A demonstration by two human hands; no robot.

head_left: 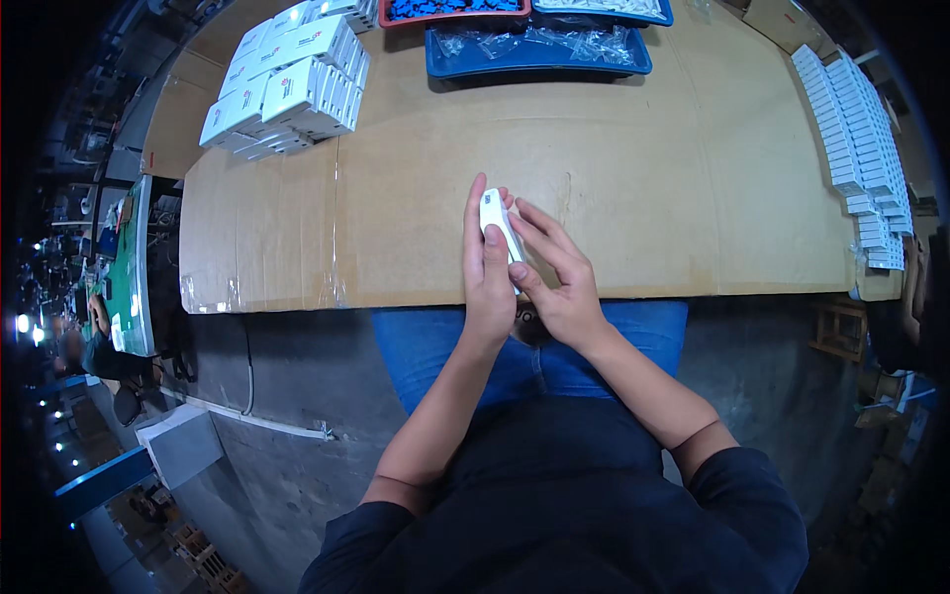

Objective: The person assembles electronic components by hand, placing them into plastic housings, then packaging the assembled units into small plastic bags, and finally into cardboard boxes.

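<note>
Both my hands meet over the near edge of a cardboard-covered table (643, 198), holding one small white box (496, 224). My left hand (487, 282) wraps the box from the left, thumb on its front face. From the right, my right hand (559, 277) touches the box with its fingers spread along the side. The lower part of the box is hidden between my palms.
A stack of white boxes (289, 89) sits at the far left of the table. Blue trays (539, 49) with clear plastic bags stand at the back, beside a red tray (450, 10). Rows of flat white pieces (859, 129) line the right side. Another person (910, 297) is at the right edge.
</note>
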